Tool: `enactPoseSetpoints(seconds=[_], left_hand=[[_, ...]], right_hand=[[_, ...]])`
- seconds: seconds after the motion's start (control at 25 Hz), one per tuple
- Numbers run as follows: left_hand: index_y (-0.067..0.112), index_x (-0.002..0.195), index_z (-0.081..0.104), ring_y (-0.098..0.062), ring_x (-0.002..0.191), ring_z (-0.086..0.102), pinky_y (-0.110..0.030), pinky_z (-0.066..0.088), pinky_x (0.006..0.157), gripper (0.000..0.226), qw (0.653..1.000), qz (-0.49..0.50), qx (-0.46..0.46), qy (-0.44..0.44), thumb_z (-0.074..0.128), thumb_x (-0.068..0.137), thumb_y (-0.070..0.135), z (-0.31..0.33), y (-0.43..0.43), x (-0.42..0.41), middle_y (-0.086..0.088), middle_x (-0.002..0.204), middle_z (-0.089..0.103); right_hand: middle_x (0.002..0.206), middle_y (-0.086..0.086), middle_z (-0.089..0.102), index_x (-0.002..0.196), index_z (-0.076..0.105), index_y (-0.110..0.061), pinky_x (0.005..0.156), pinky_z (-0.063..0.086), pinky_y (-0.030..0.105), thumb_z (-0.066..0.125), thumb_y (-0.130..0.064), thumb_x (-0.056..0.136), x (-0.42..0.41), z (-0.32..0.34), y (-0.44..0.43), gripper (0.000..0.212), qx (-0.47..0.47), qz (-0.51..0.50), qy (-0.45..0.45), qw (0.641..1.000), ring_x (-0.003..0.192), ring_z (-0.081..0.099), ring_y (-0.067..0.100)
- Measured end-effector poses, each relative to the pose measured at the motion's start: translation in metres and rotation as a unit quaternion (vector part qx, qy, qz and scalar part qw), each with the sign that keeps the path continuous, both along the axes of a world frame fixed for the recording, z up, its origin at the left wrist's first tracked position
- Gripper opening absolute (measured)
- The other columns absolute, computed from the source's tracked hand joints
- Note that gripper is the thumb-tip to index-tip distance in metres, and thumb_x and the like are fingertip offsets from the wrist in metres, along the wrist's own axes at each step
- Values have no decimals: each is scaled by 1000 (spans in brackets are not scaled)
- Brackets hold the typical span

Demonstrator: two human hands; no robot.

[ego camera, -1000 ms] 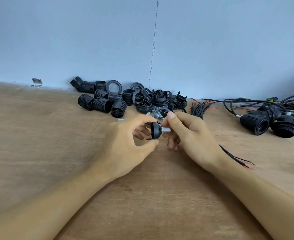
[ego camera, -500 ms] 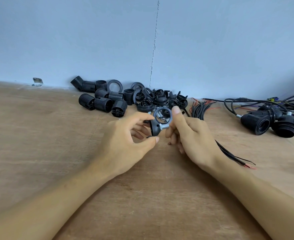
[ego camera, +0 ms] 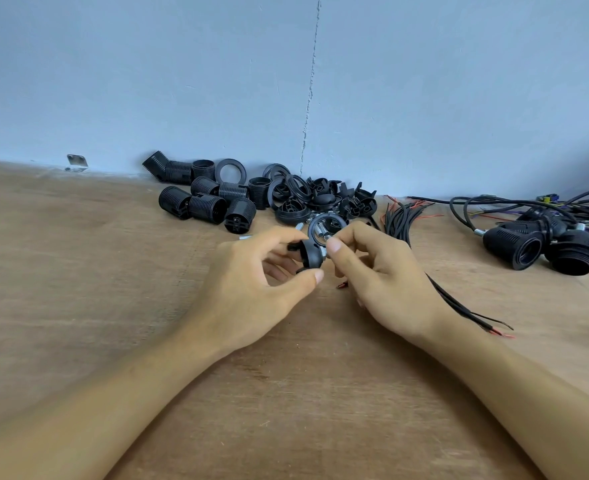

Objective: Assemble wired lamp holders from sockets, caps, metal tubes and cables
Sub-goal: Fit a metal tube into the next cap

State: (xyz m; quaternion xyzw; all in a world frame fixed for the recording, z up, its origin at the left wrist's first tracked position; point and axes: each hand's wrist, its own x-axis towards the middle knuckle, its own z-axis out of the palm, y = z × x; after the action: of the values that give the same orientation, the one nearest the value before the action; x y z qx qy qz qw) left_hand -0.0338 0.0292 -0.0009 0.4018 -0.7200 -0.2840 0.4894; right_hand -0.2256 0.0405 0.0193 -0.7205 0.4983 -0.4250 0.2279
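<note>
Above the middle of the wooden table (ego camera: 78,306), my left hand (ego camera: 251,285) grips a black dome-shaped cap (ego camera: 311,252) between thumb and fingers. My right hand (ego camera: 379,271) pinches a short metal tube (ego camera: 323,251) that sticks out of the cap's right side; most of the tube is hidden by the fingertips. A black cable with red stripped ends (ego camera: 473,313) trails from under my right hand toward the right. Just behind the cap lie a black ring and several loose metal tubes (ego camera: 321,230).
Black threaded sockets (ego camera: 206,206), rings and caps (ego camera: 321,195) are piled along the blue wall. A bundle of black cables (ego camera: 400,216) lies right of the pile. Assembled lamp holders with wires (ego camera: 542,247) sit at the far right.
Both hands stay at the cap. My right fingers have shifted their pinch on the metal tube, and the cap has turned slightly in my left hand.
</note>
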Motion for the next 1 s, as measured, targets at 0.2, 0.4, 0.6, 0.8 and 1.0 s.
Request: enactPoseSetpoints(seconds=[0.2, 0.4, 0.6, 0.8, 1.0], left_hand=[[31, 111, 74, -10, 88, 73, -32, 61, 80, 38, 1000, -18, 9, -7, 86, 75, 27, 0, 0, 1, 9, 92, 77], [27, 112, 74, -8, 92, 73, -38, 60, 85, 42, 1000, 0, -1, -24, 91, 74, 23, -2, -4, 2, 9, 96, 77], [41, 112, 72, -10, 64, 64, -29, 54, 63, 39, 998, 21, -7, -60, 86, 75, 42, -3, -5, 0, 9, 83, 76], [42, 121, 67, 17, 66, 50, -5, 36, 62, 54, 986, 76, -58, -140, 89, 72, 38, -5, -5, 3, 27, 81, 63], [38, 114, 68, 16, 74, 52, -7, 35, 66, 45, 983, 107, -38, -143, 88, 74, 33, -5, -8, 5, 21, 94, 63]], right_hand=[[61, -7, 40, 72, 44, -13, 56, 33, 22, 43, -35, 105, 4, 1, 0, 39, -22, -1, 90, 996, 58, 36, 5], [60, -9, 35, 67, 35, -15, 58, 31, 27, 41, -32, 105, 6, 5, -2, 42, 4, -14, 84, 996, 59, 33, 6], [60, -4, 41, 69, 45, -6, 59, 34, 31, 45, -37, 105, 7, -1, -1, 46, 14, -48, 39, 998, 58, 37, 8], [59, 1, 53, 66, 56, -21, 57, 40, 25, 55, -39, 99, 4, -5, -4, 38, -31, -106, 7, 994, 55, 45, 5], [54, -4, 55, 64, 59, -22, 52, 36, 16, 55, -44, 99, -4, -7, -10, 42, -6, -134, 45, 990, 51, 46, 4]])
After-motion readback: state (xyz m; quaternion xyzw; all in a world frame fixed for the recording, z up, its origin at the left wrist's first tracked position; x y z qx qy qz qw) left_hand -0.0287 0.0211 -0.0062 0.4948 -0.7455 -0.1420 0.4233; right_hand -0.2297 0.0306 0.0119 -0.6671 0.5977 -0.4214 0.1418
